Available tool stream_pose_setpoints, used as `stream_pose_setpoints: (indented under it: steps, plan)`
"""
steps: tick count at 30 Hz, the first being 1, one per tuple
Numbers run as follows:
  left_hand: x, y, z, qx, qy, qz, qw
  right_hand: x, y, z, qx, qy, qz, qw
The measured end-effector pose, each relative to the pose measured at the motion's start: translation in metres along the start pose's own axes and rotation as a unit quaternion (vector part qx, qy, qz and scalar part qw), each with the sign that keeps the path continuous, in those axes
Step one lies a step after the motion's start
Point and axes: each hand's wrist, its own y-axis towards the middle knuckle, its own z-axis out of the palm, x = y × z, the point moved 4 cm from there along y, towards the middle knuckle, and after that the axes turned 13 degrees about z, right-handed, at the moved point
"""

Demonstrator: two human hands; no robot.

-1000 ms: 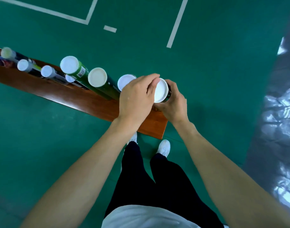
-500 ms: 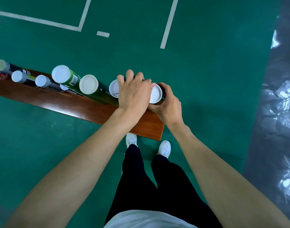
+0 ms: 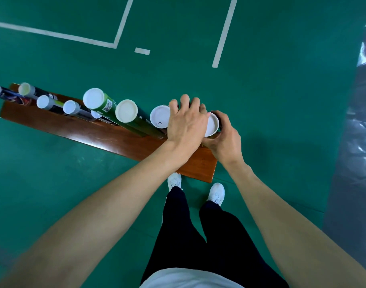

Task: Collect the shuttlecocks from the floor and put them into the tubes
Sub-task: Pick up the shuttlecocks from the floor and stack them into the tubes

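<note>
Capping the end tube (image 3: 212, 124) on the wooden table (image 3: 107, 138).
Right hand (image 3: 224, 140) curls a narrow grip round its body; left hand (image 3: 186, 123) lies spread over its white lid. Nine capped tubes show, all standing.

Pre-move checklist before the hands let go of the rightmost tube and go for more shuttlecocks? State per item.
1. White cap on the rightmost tube: on top; fully seated, cannot tell, left hand covers part.
2. Right hand steadies that tube: ok, fingers wrapped round it.
3. Tube base on the wooden bench: cannot tell, hidden by the hands.
4. Neighbouring tube marked 3: ok, capped, though the left hand lies right beside it.
5. Shuttlecocks left on the green floor: none in view.
</note>
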Motion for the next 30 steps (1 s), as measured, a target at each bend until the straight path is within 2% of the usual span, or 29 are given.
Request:
stream_pose_setpoints:
  steps: [8,12,16,19,22,25,30]
  plan:
    - [0.001,0.004,-0.003,0.010,0.029,0.035,0.999,0.002,0.001,-0.001,-0.004,-0.013,-0.002,1.000]
    - [0.008,0.008,-0.006,0.007,0.029,0.019,0.999,0.005,0.002,-0.001,-0.002,-0.018,0.000,1.000]
    - [0.001,0.026,-0.015,-0.041,-0.054,0.004,0.998,0.004,0.003,0.003,-0.005,-0.037,0.000,0.999]
    - [-0.018,0.044,-0.008,-0.026,-0.134,0.034,0.990,-0.002,0.009,0.010,-0.018,-0.088,0.003,0.996]
    - [-0.029,0.049,0.007,0.010,-0.167,0.058,0.984,-0.017,0.009,0.015,0.014,-0.022,0.032,0.999]
    - [-0.033,0.048,0.011,0.001,-0.181,0.070,0.981,-0.027,0.005,0.013,0.030,0.034,0.056,0.997]
    - [-0.033,0.045,0.014,0.010,-0.168,0.089,0.982,-0.021,0.003,0.011,0.042,0.033,0.042,0.998]
